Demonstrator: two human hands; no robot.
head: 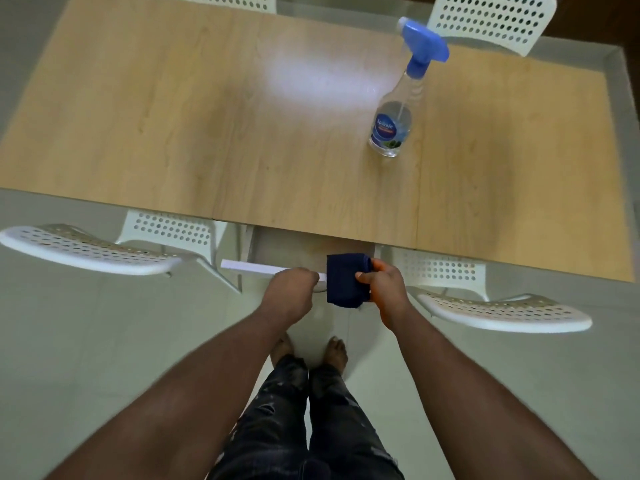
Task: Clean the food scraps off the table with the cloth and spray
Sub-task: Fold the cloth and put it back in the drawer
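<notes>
A wooden table (242, 140) fills the upper view. On its right part stands a clear spray bottle (398, 109) with a blue trigger head. Below the table's near edge, my right hand (384, 285) grips a folded dark blue cloth (344, 280). My left hand (294, 292) holds one end of a flat white sheet (256, 266) that sticks out to the left, level with the cloth. The cloth touches the sheet's right end. No scraps show on the table top.
White perforated chairs stand at the near left (86, 249) and near right (502, 310), with two more at the far side (491, 22). My bare feet (311, 351) stand on the pale tiled floor between the near chairs.
</notes>
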